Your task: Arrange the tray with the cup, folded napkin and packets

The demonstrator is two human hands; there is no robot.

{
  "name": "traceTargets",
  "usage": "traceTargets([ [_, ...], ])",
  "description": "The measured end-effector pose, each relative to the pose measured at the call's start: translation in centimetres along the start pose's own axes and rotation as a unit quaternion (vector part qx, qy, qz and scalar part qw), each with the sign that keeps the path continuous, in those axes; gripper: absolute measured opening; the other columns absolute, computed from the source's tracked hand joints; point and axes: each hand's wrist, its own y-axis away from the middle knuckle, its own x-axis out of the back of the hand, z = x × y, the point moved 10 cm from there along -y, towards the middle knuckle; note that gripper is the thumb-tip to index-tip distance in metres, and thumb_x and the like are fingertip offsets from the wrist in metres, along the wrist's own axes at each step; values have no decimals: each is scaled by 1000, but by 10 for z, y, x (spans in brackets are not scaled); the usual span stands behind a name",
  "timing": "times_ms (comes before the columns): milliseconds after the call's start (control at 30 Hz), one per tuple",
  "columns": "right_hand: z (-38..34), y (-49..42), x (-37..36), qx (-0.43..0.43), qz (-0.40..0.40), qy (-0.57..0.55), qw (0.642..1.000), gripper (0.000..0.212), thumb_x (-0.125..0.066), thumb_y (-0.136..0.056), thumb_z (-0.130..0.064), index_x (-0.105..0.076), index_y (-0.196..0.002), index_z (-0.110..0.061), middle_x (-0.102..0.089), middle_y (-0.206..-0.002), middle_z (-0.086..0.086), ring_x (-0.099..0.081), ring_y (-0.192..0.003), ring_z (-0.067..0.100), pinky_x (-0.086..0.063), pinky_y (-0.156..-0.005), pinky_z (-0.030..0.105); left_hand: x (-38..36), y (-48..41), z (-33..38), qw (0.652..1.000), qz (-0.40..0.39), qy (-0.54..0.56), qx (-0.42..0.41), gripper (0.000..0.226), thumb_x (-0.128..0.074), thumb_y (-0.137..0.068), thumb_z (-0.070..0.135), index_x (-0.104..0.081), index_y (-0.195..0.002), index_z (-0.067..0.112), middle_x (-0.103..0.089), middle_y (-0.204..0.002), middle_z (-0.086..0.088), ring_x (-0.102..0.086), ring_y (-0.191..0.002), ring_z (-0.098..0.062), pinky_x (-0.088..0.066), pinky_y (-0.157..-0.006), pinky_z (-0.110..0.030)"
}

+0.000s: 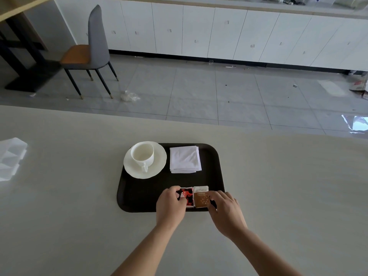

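Note:
A dark tray [139, 198] lies on the pale table. At its back left an empty white cup [143, 154] stands on a white saucer [159, 164], handle towards me. To the right of the cup rests a folded white napkin [184, 159]. Near the tray's front edge two packets lie side by side: a red, black and white packet [188, 196] and a brown and white packet [201, 197]. My left hand [171, 206] has its fingertips on the red packet. My right hand [226, 208] touches the brown packet's right edge.
A white folded object [11, 158] lies at the table's left edge. Beyond the table's far edge are a tiled floor, a grey chair [89, 48] with an orange seat, and white cabinets [219, 32].

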Motion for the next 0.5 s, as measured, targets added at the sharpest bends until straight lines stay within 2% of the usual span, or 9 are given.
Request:
traceTargets([
  [133, 3, -1, -1, -10, -5, -11, 1000, 31, -54, -95, -31, -58, -125, -27, -64, -111, -12, -54, -105, 15, -43, -91, 31, 1, 0, -1, 1000, 5, -6, 1, 36, -62, -86, 21, -63, -122, 21, -57, -90, 10, -52, -79, -3, -37, -67, -16],
  [267, 3, 0, -2, -13, -7, -8, 1000, 32, -54, -95, -31, -58, -126, -26, -64, -112, -11, -54, -105, 16, -43, -91, 31, 1, 2, 0, 1000, 5, -10, -1, 35, -62, -87, 22, -63, -122, 20, -56, -90, 11, -52, -77, -2, -30, -58, -6],
  [500, 5, -2, -2, -12, -7, 1, 1000, 32, -54, -95, -31, -59, -127, -27, -65, -115, -12, -55, -107, 15, -41, -96, 31, 4, 2, 0, 1000, 1, -3, 3, 37, -62, -86, 20, -62, -123, 20, -57, -91, 9, -54, -79, -4, -37, -62, -13],
])
